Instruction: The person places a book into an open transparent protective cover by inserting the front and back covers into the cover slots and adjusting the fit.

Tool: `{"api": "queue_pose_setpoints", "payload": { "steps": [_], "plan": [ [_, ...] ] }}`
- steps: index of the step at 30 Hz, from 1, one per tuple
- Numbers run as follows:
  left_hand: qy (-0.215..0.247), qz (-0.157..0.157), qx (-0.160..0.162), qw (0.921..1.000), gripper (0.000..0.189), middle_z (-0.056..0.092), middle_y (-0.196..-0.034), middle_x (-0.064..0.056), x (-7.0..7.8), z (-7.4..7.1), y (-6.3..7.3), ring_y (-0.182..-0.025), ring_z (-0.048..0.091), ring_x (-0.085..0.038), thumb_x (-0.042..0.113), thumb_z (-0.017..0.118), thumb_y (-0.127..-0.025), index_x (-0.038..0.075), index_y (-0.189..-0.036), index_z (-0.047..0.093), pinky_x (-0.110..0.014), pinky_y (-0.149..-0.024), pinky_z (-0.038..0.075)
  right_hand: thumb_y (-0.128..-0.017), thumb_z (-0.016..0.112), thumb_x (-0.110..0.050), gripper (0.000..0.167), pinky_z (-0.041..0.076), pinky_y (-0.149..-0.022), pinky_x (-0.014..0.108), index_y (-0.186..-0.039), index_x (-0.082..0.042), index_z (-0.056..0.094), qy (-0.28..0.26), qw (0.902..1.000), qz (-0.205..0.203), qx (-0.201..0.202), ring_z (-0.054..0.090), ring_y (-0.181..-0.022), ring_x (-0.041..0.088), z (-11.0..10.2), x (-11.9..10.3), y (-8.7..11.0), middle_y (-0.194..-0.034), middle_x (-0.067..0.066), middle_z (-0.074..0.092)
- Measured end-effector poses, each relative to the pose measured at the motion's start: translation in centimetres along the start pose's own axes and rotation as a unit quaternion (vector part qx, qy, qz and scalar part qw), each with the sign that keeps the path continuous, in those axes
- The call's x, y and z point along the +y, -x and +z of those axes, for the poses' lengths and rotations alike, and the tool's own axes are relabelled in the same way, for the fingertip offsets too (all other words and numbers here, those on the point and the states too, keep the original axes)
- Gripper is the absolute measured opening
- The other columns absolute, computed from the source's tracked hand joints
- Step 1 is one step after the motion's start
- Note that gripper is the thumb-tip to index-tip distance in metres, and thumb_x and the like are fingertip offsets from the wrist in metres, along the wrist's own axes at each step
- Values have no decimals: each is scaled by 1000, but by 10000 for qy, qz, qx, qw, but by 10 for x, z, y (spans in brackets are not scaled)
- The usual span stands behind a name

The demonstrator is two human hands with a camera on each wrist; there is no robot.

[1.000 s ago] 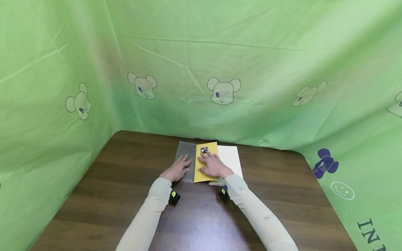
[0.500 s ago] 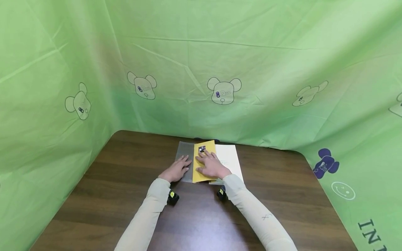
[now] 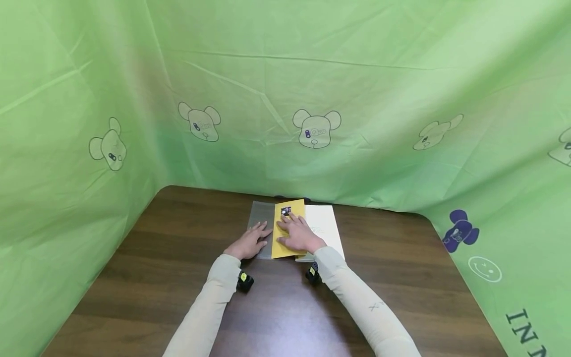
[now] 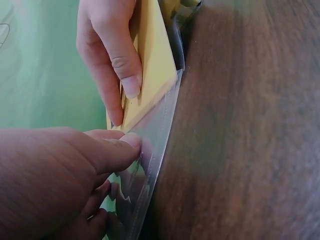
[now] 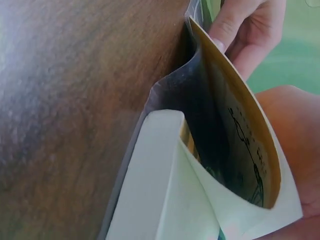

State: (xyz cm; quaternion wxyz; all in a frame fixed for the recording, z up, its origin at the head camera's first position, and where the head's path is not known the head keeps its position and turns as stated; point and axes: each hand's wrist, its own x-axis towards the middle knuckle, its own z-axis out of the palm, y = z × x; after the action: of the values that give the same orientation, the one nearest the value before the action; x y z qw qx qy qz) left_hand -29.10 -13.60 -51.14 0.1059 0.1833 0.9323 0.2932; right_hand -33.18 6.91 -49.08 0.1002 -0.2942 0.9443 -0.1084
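An open book lies near the table's far edge, its white page (image 3: 322, 225) on the right and its yellow cover flap (image 3: 276, 238) on the left. A clear plastic book cover (image 3: 260, 213) extends left beneath the flap. My left hand (image 3: 247, 242) rests on the plastic, fingers spread, thumb beside the flap's edge. My right hand (image 3: 298, 234) presses on the yellow flap with extended fingers, just below a small printed picture. In the right wrist view, the flap (image 5: 245, 145) bows above the plastic, leaving a gap beside the thick page block (image 5: 145, 175).
The brown wooden table (image 3: 156, 267) stretches around the book and towards me. A green cloth (image 3: 250, 163) printed with bear heads hangs behind the table and along both sides. Black wrist cameras (image 3: 245, 281) sit under both wrists.
The yellow flap and my right hand have shifted slightly left over the plastic, and the white page with them. My left hand has stayed almost in place.
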Motion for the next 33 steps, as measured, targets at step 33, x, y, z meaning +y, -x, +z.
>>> {"api": "queue_pose_setpoints", "payload": {
  "steps": [33],
  "plan": [
    [179,-97,187,9996,49,31,-163,-22,5,3,4,-154,20,-40,13,55,-105,0,-151,45,-55,-125,18,-98,56,-26,65,10,-127,51,-152,5,40,-60,9996,24,281,22,-155,36,7,-20,-13,-164,18,31]
  ]
}}
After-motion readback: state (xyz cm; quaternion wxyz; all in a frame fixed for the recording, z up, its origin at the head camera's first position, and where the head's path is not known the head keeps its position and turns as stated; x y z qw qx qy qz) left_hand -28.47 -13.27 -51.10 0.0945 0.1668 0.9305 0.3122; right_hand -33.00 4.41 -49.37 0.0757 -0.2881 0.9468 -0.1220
